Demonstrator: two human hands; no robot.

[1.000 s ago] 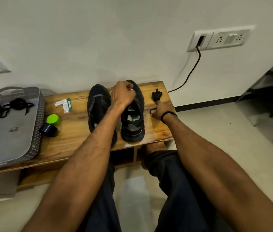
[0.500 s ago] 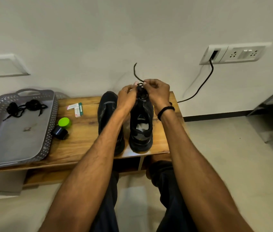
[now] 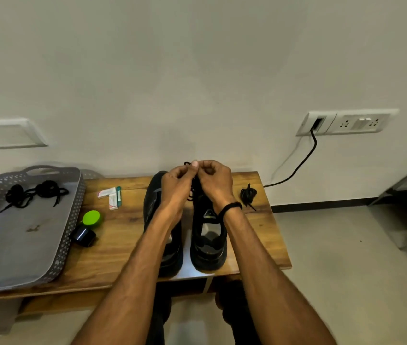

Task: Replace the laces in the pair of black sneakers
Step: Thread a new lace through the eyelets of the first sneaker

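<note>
In the grey tray (image 3: 71,220) at left, loose laces (image 3: 35,192) are heaped. On the bench (image 3: 127,245), the left sneaker (image 3: 153,195) and right sneaker (image 3: 208,247) are stood side by side. A black lace (image 3: 192,192) is pinched by the left hand (image 3: 178,181) and right hand (image 3: 213,179) over the right sneaker's far end, maybe threaded through it. A bundled lace (image 3: 248,195) is parked just right.

One camera only, worn on the person's head. It faces forward and down, over both forearms, at a low bench (image 3: 127,247) against the wall (image 3: 197,83), within arm's reach. Left hand (image 3: 178,181) and right hand (image 3: 213,181) sit mid-frame; the bench's left end is cut off.
</note>
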